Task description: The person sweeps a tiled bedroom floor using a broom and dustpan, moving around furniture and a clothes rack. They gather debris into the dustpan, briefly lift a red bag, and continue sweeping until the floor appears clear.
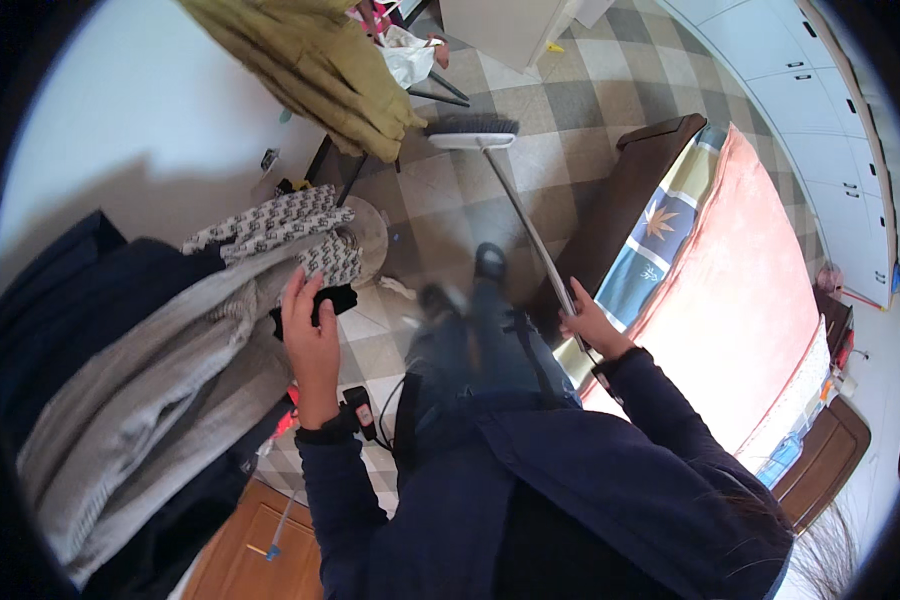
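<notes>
My right hand [592, 325] is closed round the long metal handle of a broom [526, 225]. The white broom head with dark bristles rests on the checked floor, ahead of my feet. Raised at the left, my left hand [308, 345] is open, its fingers apart. Black cloth [338, 298] shows just behind its fingers; whether they touch it I cannot tell. Beside that hand hang a grey garment [160, 365] and a black-and-white patterned cloth [280, 222].
To my right is a bed with a pink cover [730, 290] and dark wooden end [610, 190]. An olive garment [320, 70] hangs ahead left, above dark thin legs. White cabinets [820, 110] line the far right. A wooden panel [255, 545] stands lower left.
</notes>
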